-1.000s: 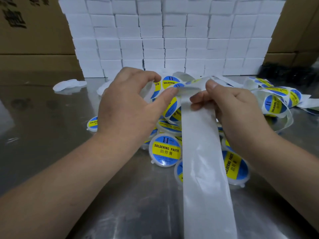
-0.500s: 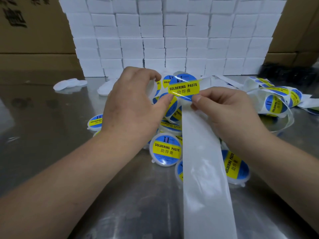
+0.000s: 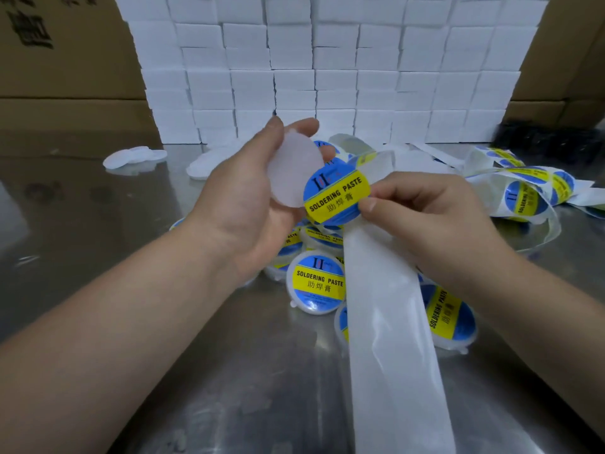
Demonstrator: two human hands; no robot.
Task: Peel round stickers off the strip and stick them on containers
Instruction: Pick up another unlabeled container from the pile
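Above the desk (image 3: pixel 82 224) and the spent strip (image 3: pixel 393 355) trailing to 6 o'clock, the left grip (image 3: pixel 248 204) has turned palm-up, grasping a blank container (image 3: pixel 288 172). The right grip (image 3: pixel 435 224) pinches the peeled sticker (image 3: pixel 337 194) at the container's 4 o'clock edge; next, likely, centre it and press flat.

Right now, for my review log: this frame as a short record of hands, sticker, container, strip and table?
left hand: holds blank container above the pile
right hand: pinches sticker by its right edge
sticker: blue and yellow, SOLDERING PASTE, overlapping the blank container's lower edge; stuck or not, cannot tell
backing strip: bare, runs from the right hand towards the camera
labelled containers: piled on the table
unused stickers: on coiled strip, far right
background: stacked white boxes
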